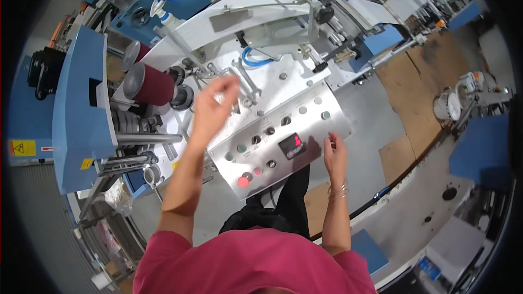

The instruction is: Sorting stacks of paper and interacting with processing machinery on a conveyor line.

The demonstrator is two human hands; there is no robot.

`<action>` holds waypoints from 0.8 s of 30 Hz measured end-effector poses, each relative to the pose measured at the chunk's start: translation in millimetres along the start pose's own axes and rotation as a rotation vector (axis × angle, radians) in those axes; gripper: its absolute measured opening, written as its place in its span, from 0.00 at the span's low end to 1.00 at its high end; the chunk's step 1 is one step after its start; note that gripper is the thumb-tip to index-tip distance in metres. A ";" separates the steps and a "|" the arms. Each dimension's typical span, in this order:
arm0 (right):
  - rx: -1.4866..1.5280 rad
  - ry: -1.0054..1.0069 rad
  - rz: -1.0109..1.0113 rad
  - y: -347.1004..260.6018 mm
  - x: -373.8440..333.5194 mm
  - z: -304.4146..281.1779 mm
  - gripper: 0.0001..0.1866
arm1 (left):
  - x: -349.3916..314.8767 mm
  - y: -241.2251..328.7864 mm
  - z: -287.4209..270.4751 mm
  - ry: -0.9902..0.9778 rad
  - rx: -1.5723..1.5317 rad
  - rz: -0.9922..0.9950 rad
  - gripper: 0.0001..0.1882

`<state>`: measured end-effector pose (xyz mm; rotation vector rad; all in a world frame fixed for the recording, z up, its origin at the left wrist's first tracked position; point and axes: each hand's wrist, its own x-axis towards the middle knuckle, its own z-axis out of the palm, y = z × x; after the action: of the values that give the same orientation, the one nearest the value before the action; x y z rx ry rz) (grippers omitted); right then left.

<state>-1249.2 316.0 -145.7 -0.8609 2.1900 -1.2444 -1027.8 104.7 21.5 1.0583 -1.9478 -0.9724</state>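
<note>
My left hand (213, 110) is raised over the white machine bed, left of the metal control panel (310, 111). Its thumb and fingers curl toward each other in a pinch, slightly blurred; anything between them is too small to make out. Open-end wrenches (254, 83) lie on the bed just beyond it. At the panel's right edge, my right hand (336, 158) has its fingers bent in toward the thumb, and whatever they may hold is hidden. The panel carries several knobs and buttons, a red button (243, 182) and a display (295, 146) with lit red digits.
Two dark red rollers (150, 84) stand to the left beside a blue machine housing (81, 111). A spray bottle (166, 13) stands at the back, and a blue hose (255, 60) lies on the bed. Cardboard sheets (425, 81) cover floor at the right.
</note>
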 end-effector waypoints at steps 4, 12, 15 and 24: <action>0.113 -0.147 0.024 -31.4 89.6 1.9 0.19 | 128.7 17.1 -17.6 0.290 0.306 0.274 0.10; 0.042 -0.134 -0.166 -52.5 201.0 38.9 0.36 | 347.0 -64.5 -51.9 0.043 1.054 0.196 0.13; -0.110 -0.309 -0.117 -49.0 218.6 45.0 0.35 | 392.0 -100.6 -34.6 -0.281 1.188 0.139 0.13; -0.267 -0.264 -0.157 -26.8 219.3 60.0 0.21 | 462.1 -161.8 49.5 -0.833 1.045 0.054 0.29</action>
<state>-1352.9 113.6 -171.4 -1.2490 2.1319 -0.8564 -1204.9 -350.7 -36.7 1.1889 -3.3327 -0.2873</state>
